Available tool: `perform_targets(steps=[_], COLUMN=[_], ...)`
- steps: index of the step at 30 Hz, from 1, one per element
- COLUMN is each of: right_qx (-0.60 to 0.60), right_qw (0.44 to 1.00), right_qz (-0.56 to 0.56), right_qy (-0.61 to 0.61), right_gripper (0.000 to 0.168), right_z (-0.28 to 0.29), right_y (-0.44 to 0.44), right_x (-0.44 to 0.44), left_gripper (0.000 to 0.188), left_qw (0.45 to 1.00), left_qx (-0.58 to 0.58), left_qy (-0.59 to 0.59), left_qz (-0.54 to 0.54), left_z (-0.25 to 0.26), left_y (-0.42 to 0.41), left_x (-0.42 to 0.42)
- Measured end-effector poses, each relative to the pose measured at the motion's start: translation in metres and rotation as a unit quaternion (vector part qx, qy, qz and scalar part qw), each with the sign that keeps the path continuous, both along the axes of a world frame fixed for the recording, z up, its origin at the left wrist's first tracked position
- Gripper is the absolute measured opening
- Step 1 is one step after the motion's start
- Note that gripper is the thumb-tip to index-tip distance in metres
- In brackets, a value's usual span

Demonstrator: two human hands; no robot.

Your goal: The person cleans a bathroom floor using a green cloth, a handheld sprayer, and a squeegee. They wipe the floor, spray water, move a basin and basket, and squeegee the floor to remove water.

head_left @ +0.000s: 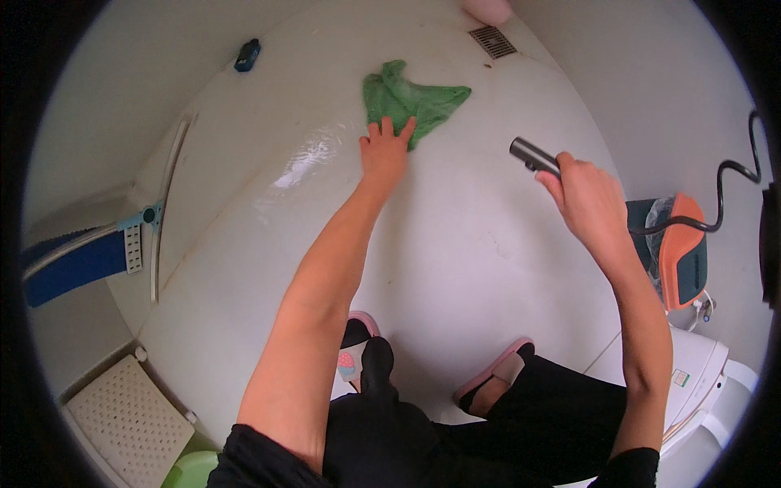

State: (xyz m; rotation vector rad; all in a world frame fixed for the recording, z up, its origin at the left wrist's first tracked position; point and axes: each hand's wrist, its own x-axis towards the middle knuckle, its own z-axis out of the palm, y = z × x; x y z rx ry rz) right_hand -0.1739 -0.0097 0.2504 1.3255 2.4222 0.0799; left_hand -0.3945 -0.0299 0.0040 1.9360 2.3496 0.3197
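My left hand [385,152] reaches over the wet pale floor [439,244] with its fingers spread. Its fingertips overlap the near edge of a crumpled green plastic bag [406,100]; whether they press on it is hard to tell. My right hand [589,198] grips a dark grey handheld sprayer [534,155], whose nozzle points up and to the left, towards the bag's side of the floor. A black coiled hose [683,222] emerges from behind my right wrist and runs up the right wall.
A floor drain [493,41] lies at the far right, beside a pink object [488,9]. A dark blue bottle [247,56] lies near the left wall. At left are a floor squeegee [168,201] and a blue brush [79,262]; an orange-and-green bin [683,250] and white toilet [689,378] stand right.
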Motion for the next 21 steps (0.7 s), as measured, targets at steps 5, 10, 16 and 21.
perform_targets(steps=[5,10,16,21], right_qx=[0.021,0.003,-0.034,-0.008], right_qw=[0.999,0.999,0.999,1.0], right_qz=[-0.016,0.037,0.015,-0.013], right_qy=[0.047,0.035,0.022,0.021], right_gripper=[0.035,0.036,0.036,0.036], right_z=[-0.007,-0.002,0.002,-0.002], right_y=[0.002,-0.001,-0.007,-0.004], right_x=[0.001,-0.016,-0.017,-0.003], left_gripper=[0.064,0.066,0.066,0.062], left_qw=[1.0,0.999,0.997,0.998], left_qx=[-0.015,-0.015,0.057,-0.014], left_qy=[-0.012,-0.031,-0.044,-0.054], left_qz=[0.003,-0.002,0.006,0.016], left_z=[0.001,0.009,0.0,0.011], left_y=[-0.001,-0.004,-0.009,-0.006], left_x=[-0.001,-0.001,0.0,0.002])
